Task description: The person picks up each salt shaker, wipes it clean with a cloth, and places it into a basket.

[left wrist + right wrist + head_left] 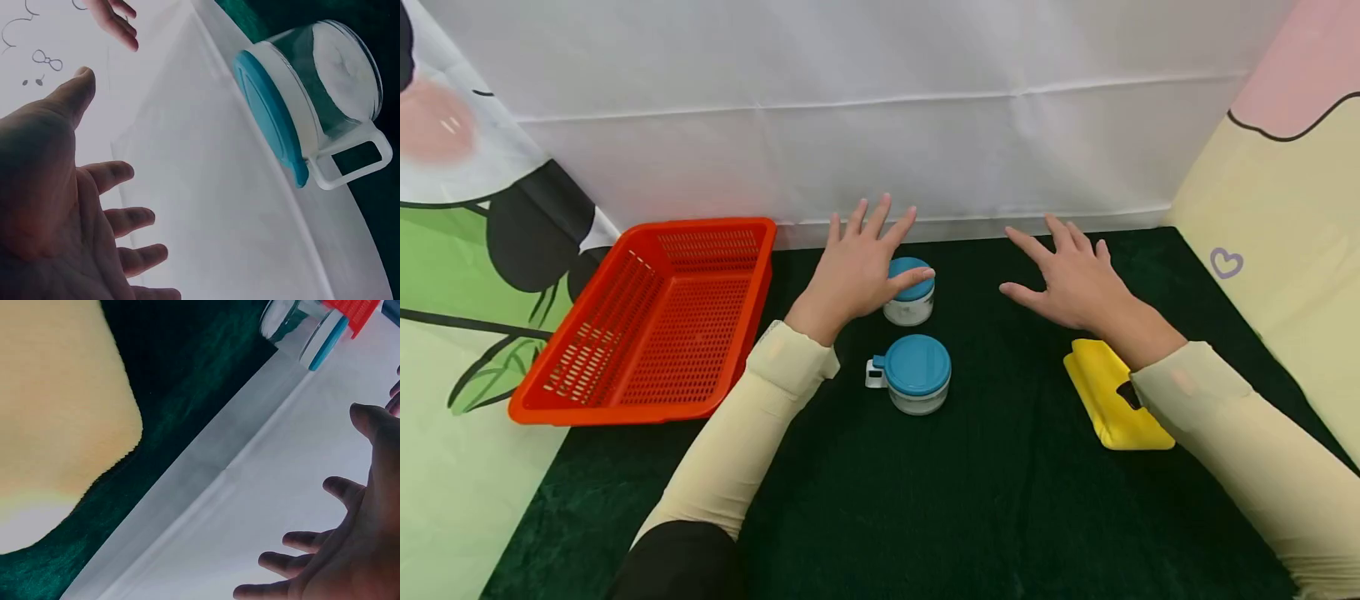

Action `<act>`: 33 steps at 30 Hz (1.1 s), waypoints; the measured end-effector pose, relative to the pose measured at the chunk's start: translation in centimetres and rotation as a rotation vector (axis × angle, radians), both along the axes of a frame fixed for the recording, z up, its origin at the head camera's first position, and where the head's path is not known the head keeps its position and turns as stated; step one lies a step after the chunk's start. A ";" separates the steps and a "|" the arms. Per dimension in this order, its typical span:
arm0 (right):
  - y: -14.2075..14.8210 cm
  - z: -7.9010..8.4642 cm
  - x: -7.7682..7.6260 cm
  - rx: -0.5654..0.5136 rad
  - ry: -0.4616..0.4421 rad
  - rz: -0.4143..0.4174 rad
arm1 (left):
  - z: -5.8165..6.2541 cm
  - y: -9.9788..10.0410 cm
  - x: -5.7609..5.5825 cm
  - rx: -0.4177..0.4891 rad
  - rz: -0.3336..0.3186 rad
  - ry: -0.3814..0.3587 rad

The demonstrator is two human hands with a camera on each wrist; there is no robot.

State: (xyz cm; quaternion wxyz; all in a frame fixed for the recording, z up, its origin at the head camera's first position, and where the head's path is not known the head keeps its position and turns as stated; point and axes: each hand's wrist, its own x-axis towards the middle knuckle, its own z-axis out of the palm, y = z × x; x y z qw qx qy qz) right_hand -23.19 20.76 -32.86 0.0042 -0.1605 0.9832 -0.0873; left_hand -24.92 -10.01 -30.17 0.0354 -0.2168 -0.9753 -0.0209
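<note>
My left hand hovers with spread fingers over the back of the table, partly covering the rear jar in the head view. That rear jar is clear with a blue lid and white contents. In front of it stands a second blue-lidded jar, its white handle pointing left. The left wrist view shows a glass jar with a white handle, apart from the fingers. My right hand is held in the air, fingers spread and holding nothing. Below its wrist lies a folded yellow cloth, partly hidden by the sleeve.
A red perforated plastic basket sits at the left of the dark green tablecloth. A white curtain hangs along the back edge, and printed fabric bounds the right side.
</note>
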 end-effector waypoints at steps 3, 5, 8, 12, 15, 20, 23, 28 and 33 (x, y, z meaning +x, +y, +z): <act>0.4 0.1 1.1 -0.008 0.019 0.007 | 0.4 -0.1 0.8 -0.010 -0.008 0.009; 0.7 0.0 1.9 -0.013 0.022 0.007 | 0.5 -0.2 1.3 -0.017 -0.013 0.011; 1.2 -0.1 3.1 -0.015 0.013 -0.002 | 0.7 -0.4 2.0 -0.023 -0.021 0.017; 2.0 -0.5 4.9 -0.028 -0.008 -0.018 | 0.7 -0.8 3.0 -0.025 -0.029 0.041; 2.8 -1.0 6.4 -0.043 -0.024 -0.031 | 0.5 -1.1 3.8 -0.026 -0.033 0.079; 4.0 -2.1 8.6 -0.057 -0.050 -0.057 | 0.0 -1.5 5.3 0.008 -0.008 0.103; 4.6 -3.0 9.6 -0.050 -0.063 -0.076 | -0.2 -1.8 6.1 0.026 0.016 0.097; 5.4 -4.7 10.9 -0.044 -0.112 -0.111 | -0.8 -2.4 7.2 0.010 0.043 0.090; 5.6 -6.0 11.6 -0.054 -0.136 -0.123 | -1.5 -3.3 7.9 0.007 0.057 0.076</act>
